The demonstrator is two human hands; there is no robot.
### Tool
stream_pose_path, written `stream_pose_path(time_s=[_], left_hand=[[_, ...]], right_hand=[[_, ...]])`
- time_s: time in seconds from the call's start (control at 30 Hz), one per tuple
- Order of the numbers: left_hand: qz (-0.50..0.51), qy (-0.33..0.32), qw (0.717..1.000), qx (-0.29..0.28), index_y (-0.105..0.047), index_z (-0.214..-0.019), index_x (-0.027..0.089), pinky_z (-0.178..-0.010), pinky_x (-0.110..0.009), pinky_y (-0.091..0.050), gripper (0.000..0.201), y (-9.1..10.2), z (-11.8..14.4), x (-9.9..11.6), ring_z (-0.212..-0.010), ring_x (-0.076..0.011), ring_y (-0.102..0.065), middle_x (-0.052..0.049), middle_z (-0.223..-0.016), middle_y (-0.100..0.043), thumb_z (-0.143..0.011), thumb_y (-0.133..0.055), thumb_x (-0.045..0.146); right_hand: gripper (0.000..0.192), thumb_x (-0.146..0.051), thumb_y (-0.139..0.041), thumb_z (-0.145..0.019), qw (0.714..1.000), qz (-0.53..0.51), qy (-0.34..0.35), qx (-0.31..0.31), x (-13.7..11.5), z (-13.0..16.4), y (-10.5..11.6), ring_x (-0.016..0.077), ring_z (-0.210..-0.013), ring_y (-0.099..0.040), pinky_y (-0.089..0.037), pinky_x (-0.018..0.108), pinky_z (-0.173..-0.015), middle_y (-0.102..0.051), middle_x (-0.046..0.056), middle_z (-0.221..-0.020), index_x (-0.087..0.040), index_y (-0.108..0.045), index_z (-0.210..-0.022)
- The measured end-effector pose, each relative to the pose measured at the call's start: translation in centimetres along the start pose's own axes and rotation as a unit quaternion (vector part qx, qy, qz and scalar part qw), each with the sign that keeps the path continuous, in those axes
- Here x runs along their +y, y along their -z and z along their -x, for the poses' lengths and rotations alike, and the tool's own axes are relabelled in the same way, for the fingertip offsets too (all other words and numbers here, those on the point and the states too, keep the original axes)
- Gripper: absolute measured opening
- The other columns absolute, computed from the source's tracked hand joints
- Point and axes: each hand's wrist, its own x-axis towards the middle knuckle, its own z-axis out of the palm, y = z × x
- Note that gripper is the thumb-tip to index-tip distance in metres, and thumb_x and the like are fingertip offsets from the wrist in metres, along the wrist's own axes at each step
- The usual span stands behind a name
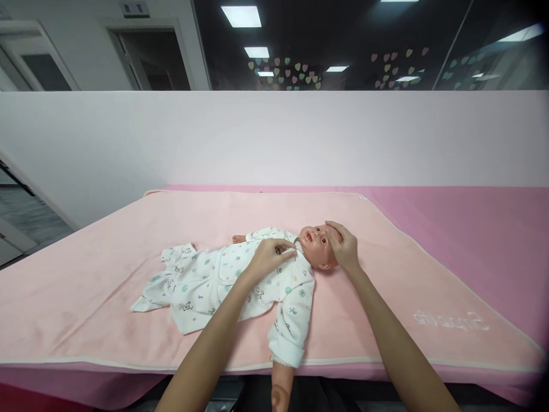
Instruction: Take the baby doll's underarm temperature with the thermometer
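Observation:
A baby doll lies on its back on a peach blanket, its head to the right. It wears a white printed top and matching white trousers. My left hand rests over the chest, thumb and fingertips pinching the top at the collar. Cupped round the crown of the head is my right hand, with its thumb across the forehead. The doll's near arm reaches past the blanket's front edge, its sleeve ending above the forearm. On the far side a small doll hand shows.
The peach blanket lies over a pink table cover. Behind the table runs a low white partition. Beyond it are doorways and a dark window with heart stickers. Red material shows at the bottom left.

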Motion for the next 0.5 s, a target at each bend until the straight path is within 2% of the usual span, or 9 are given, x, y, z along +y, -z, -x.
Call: stream_pose_path(time_s=[0.07,0.13,0.23,0.33,0.43,0.5], left_hand=[[0.112,0.063,0.991,0.042,-0.071,-0.083,0.016,-0.068,-0.026,-0.043,0.029,0.5,-0.4,-0.5,-0.074,-0.0173,-0.059,-0.006,-0.084,-0.069,-0.071,-0.062,0.041],[0.217,0.128,0.964,0.09,-0.07,-0.081,0.013,-0.064,-0.025,-0.043,0.032,1.2,-0.7,-1.0,-0.07,-0.0167,-0.059,-0.007,-0.08,-0.069,-0.067,-0.066,0.041],[0.318,0.206,0.917,0.125,-0.068,-0.073,0.011,-0.055,-0.024,-0.04,0.034,2.0,-1.0,-1.4,-0.056,-0.0134,-0.055,-0.004,-0.061,-0.064,-0.063,-0.069,0.043],[0.361,0.227,0.896,0.123,-0.065,-0.069,0.011,-0.051,-0.023,-0.037,0.033,2.3,-1.0,-1.5,-0.049,-0.0111,-0.05,-0.001,-0.051,-0.057,-0.062,-0.071,0.043],[0.373,0.217,0.895,0.114,-0.064,-0.069,0.01,-0.051,-0.023,-0.037,0.034,2.2,-1.0,-1.5,-0.05,-0.0119,-0.051,-0.001,-0.051,-0.056,-0.062,-0.071,0.042],[0.373,0.219,0.895,0.113,-0.064,-0.069,0.01,-0.051,-0.023,-0.037,0.034,2.2,-1.0,-1.7,-0.051,-0.0124,-0.052,-0.002,-0.052,-0.056,-0.062,-0.071,0.043]], right_hand=[[0.028,-0.038,-0.053,-0.074,0.989,-0.111,-0.093,0.013,0.3,-0.5,0.3,0.0221,-0.1,-0.059,-0.043,0.037,-0.091,-0.067,0.007,-0.1,-0.018,-0.066,-0.089],[0.03,-0.038,-0.054,-0.073,0.961,-0.204,-0.184,0.044,0.8,-1.0,0.7,0.0214,-0.098,-0.06,-0.045,0.036,-0.089,-0.067,0.007,-0.1,-0.017,-0.065,-0.091],[0.04,-0.039,-0.055,-0.07,0.931,-0.235,-0.262,0.102,1.4,-1.4,1.0,0.0205,-0.098,-0.06,-0.046,0.035,-0.087,-0.063,0.006,-0.108,-0.019,-0.06,-0.105],[0.048,-0.04,-0.054,-0.071,0.939,-0.186,-0.241,0.159,1.6,-1.3,1.0,0.0199,-0.108,-0.054,-0.044,0.036,-0.09,-0.056,0.006,-0.12,-0.021,-0.053,-0.115],[0.051,-0.04,-0.051,-0.075,0.96,-0.109,-0.164,0.201,1.4,-0.9,0.7,0.0192,-0.116,-0.047,-0.038,0.037,-0.098,-0.048,0.006,-0.13,-0.021,-0.047,-0.122],[0.052,-0.041,-0.049,-0.078,0.97,-0.061,-0.115,0.206,1.3,-0.6,0.6,0.0196,-0.119,-0.044,-0.035,0.038,-0.1,-0.044,0.007,-0.134,-0.021,-0.044,-0.126]])
